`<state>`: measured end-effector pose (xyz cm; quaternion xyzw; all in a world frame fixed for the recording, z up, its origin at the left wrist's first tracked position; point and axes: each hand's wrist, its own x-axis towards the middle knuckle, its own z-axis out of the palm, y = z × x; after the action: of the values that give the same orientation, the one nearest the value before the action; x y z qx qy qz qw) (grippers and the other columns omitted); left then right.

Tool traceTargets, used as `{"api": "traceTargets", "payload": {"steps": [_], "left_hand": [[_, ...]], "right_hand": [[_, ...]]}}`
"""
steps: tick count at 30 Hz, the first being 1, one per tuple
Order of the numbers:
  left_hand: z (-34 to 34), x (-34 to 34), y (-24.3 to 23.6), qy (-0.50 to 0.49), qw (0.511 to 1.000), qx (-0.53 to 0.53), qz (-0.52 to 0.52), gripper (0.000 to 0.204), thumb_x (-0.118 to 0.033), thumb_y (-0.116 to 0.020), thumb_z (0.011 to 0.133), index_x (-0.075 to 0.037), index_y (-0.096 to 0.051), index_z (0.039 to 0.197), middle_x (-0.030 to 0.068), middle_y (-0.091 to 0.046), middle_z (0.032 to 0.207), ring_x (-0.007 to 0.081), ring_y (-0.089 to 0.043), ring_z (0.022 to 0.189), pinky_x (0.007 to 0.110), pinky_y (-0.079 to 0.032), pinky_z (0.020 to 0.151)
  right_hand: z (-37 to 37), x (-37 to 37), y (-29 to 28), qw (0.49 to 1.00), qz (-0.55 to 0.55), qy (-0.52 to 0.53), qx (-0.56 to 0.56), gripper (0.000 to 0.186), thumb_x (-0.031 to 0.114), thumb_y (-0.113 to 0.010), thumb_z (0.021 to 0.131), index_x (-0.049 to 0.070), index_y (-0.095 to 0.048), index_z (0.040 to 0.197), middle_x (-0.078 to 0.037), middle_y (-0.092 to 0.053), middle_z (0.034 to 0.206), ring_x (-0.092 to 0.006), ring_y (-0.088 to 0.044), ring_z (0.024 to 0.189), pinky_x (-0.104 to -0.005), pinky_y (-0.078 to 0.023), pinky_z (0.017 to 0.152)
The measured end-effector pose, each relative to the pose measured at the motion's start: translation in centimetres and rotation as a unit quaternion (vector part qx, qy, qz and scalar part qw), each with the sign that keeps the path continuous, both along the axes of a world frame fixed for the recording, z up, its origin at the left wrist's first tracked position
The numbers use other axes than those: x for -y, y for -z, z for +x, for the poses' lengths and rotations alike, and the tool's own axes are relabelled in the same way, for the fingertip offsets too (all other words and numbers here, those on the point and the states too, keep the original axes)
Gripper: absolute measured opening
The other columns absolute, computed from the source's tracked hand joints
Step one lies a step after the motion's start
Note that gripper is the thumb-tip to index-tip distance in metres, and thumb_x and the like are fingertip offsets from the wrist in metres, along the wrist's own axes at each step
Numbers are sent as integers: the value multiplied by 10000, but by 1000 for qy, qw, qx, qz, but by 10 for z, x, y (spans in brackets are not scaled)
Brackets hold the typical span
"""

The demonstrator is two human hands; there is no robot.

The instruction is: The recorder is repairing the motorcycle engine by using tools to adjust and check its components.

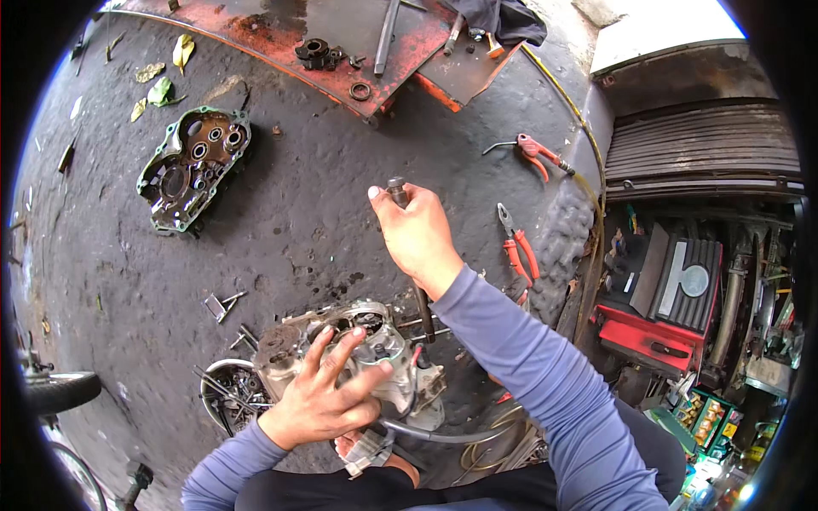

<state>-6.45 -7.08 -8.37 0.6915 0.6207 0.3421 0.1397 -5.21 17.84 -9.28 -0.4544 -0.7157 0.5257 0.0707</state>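
My right hand point(413, 234) is closed around a dark steel bar point(422, 312) with a cylindrical top, held upright beside a silver engine casing point(277, 358). My left hand point(328, 400) has its fingers spread over the casing's upper face, partly hiding it; whether the fingertips touch it is unclear. Left of the casing, a round metal container point(213, 392) holds small parts and rods. Small metal pieces point(221, 307) lie on the dark ground point(307, 238) nearby.
An oily cover point(192, 170) lies upper left. A red metal sheet point(256, 34) carries parts at the top. An air gun point(532, 153), pliers point(520, 255), yellow hose point(579, 119) and toolbox point(648, 328) are rightward. A tyre point(64, 392) is at the left edge.
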Motion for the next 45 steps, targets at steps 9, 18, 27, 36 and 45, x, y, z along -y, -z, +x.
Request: {"api": "traceTargets", "payload": {"steps": [9,18,27,36,45], "left_hand": [[0,-7,-1,-103,984,29,-143,786,-264,-797,552,-126,-568,1291,207,-591,1255,359,-620,1092,486,-481,902],[-1,-8,-3,-95,983,3,-159,782,-375,-803,471,-172,-629,1206,127,-603,1133,318,-610,965,450,-461,769],[-3,-15,-9,-112,976,19,-184,714,-378,-799,515,-190,-643,1186,104,-615,1093,299,-623,916,427,-465,750],[-1,-11,-8,-122,976,13,-178,704,-364,-803,536,-190,-640,1198,99,-611,1098,302,-621,923,436,-466,762],[0,-10,-6,-140,977,60,-151,851,-277,-837,464,-215,-607,1281,83,-615,1105,302,-617,917,444,-466,767]], "right_hand": [[-6,6,-12,999,44,-20,12,344,263,-651,952,-33,-607,782,-192,-610,621,-338,-663,616,-420,-479,610],[0,15,-18,997,42,-14,-67,295,177,-615,977,-9,-561,754,-1,-460,552,-57,-411,566,-322,-372,513],[18,27,-44,985,92,-50,-135,189,139,-655,961,2,-583,852,-15,-451,571,-42,-416,572,-283,-366,495],[46,35,-67,959,111,-154,-212,86,43,-624,942,-1,-557,972,-19,-526,636,-65,-465,534,-254,-377,503],[83,44,-98,937,54,-250,-237,189,49,-637,903,-16,-527,1042,-125,-551,836,-238,-552,643,-345,-462,587]]}}
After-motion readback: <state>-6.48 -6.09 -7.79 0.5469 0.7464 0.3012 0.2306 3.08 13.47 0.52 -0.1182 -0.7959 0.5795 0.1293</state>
